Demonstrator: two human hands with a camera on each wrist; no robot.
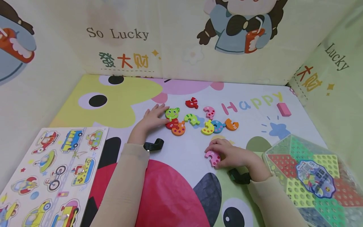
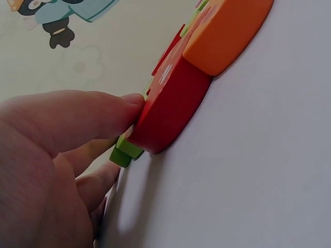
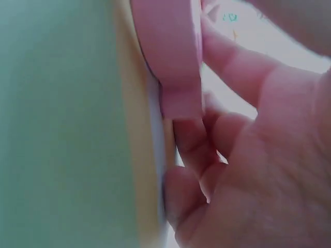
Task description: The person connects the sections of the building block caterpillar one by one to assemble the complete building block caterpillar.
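Note:
In the head view the left hand [image 1: 151, 119] touches the green frog-face piece [image 1: 172, 113] and the red piece numbered 2 [image 1: 171, 124], which joins an orange piece [image 1: 178, 129]. The left wrist view shows the thumb against the edge of the red piece [image 2: 173, 103], with the orange piece [image 2: 227, 39] beyond it. The right hand [image 1: 231, 154] holds a pink dotted piece [image 1: 213, 158] between thumb and fingers, low over the mat. In the right wrist view that pink piece [image 3: 173, 46] stands on edge beside the fingers.
Between and beyond the hands lie a red piece [image 1: 192, 103], pink piece [image 1: 209, 112], green piece [image 1: 192, 119], yellow piece [image 1: 208, 127], blue piece [image 1: 218, 126] and orange piece [image 1: 231, 125]. A vehicle puzzle board [image 1: 54, 170] is left, a clear box [image 1: 309, 176] right, a pink block [image 1: 284, 109] behind.

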